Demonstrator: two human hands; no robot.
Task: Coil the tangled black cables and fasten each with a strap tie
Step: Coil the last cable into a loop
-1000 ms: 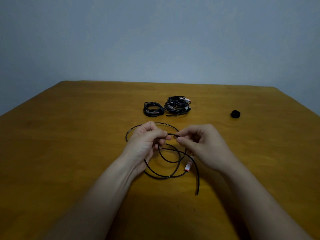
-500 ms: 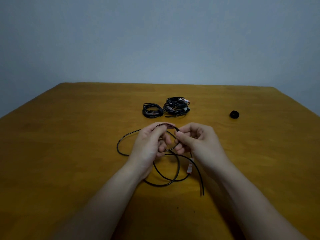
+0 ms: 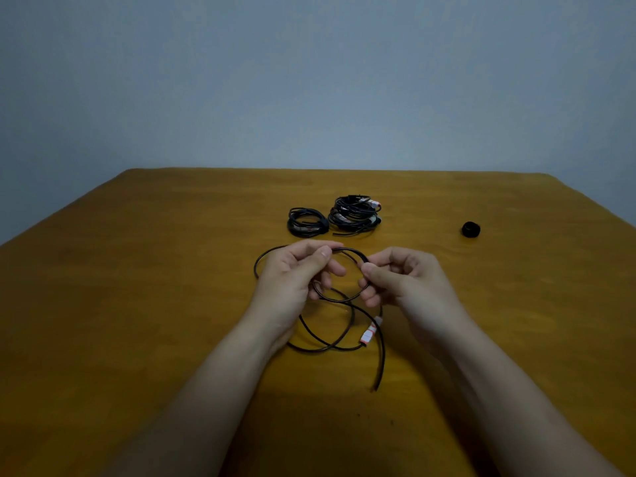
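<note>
On the table (image 3: 137,304), just in front of the done coils (image 3: 306,222), the left hand (image 3: 292,273) and right hand (image 3: 402,280) are each pinching the cable (image 3: 323,350), holding one loop up. It is looking light and bendy (maybe springy too), so gripping where the loops cross is looking best.

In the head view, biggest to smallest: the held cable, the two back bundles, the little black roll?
1. held cable, though it is nearest the camera, which makes it look bigger
2. right bundle
3. left bundle, a bit smaller
4. black roll
</note>
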